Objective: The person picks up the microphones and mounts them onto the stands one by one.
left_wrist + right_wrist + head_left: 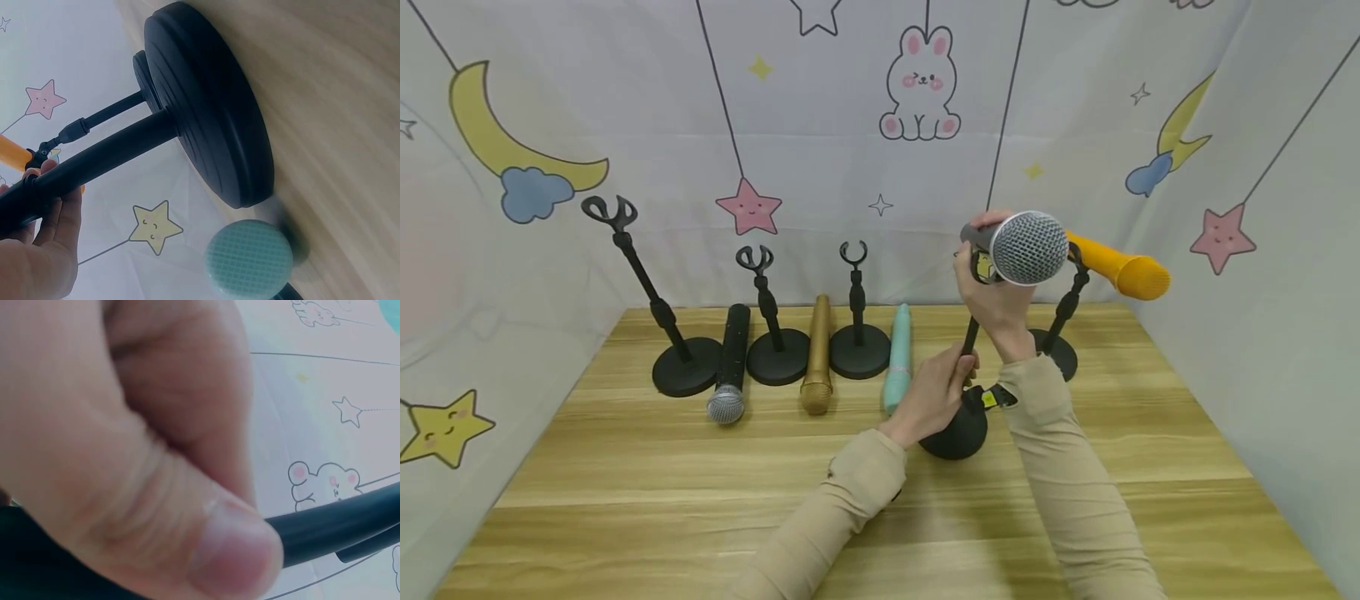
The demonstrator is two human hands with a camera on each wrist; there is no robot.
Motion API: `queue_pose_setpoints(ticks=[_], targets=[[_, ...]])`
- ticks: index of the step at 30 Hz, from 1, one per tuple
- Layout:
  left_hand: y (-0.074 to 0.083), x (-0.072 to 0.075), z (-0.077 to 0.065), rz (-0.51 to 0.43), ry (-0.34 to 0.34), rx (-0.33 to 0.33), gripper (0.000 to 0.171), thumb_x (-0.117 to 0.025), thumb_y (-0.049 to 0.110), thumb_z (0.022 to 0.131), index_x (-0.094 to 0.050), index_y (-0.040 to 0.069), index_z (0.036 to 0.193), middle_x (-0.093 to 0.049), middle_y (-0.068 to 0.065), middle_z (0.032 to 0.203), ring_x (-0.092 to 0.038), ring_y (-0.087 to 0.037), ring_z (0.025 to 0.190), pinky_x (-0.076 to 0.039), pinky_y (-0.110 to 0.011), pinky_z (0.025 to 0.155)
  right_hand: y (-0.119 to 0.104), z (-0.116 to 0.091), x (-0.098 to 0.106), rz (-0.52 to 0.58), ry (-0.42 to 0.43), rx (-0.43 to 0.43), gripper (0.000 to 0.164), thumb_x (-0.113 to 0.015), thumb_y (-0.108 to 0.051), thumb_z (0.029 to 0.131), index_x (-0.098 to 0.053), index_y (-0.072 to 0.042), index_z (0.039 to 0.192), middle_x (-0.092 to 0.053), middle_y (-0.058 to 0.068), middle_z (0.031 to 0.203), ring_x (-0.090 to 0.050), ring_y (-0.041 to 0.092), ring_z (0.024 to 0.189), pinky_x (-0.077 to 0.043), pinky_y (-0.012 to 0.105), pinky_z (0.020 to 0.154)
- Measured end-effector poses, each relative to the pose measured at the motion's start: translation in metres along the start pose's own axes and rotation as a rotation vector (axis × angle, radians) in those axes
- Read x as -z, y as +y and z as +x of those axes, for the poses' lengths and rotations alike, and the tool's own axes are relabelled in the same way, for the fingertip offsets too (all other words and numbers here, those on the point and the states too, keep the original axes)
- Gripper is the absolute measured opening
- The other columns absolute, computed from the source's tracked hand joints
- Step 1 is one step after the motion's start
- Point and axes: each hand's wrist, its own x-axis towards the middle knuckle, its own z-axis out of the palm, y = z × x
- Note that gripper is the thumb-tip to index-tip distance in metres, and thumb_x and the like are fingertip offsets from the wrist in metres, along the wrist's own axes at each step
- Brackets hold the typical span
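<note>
In the head view my right hand [1000, 304] grips a dark-handled microphone [1028, 247] with a silver mesh head, up at the clip [983, 267] of a black microphone stand. Its fingers reach behind the handle. Close up in the right wrist view, the thumb [231, 550] presses over a curved black bar [337, 515]. Lower down, my left hand [934, 392] has its fingers curled around the pole [112, 156] of the same stand. The round base [206, 100] is tilted, one edge off the wooden table.
An orange microphone [1123, 265] sits in a stand [1063, 312] behind my right arm. Leftward stand three more stands, with a black microphone [733, 350], a gold one [817, 358] and a mint one [898, 358] lying between them. A patterned curtain [820, 108] hangs behind the table [647, 517].
</note>
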Motion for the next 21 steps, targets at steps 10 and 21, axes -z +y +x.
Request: queue_pose_setpoints(ticks=[10,21], targets=[[0.0007,-0.0007,0.0001,0.004,0.011,0.001,0.037,-0.032,0.027,0.109,-0.058,0.003,0.096,-0.067,-0.019,0.090,-0.066,-0.028,0.079,-0.049,-0.022,0.069,0.0003,-0.0005,0.0033,-0.031,-0.007,-0.016,0.026,-0.062,0.007,0.083,-0.054,0.017,0.105,-0.062,-0.020,0.108,-0.060,0.002,0.108,-0.046,0.029,0.105],[0.0027,-0.0006,-0.0007,-0.011,0.020,0.012,0.042,-0.032,0.029,0.108,-0.060,0.000,0.099,-0.067,-0.018,0.090,-0.066,-0.026,0.080,-0.050,-0.023,0.071,0.0005,-0.0002,0.0048,-0.074,-0.020,-0.022,0.024,-0.062,0.004,0.085,-0.054,0.017,0.103,-0.061,-0.023,0.106,-0.058,0.000,0.106,-0.045,0.025,0.104]])
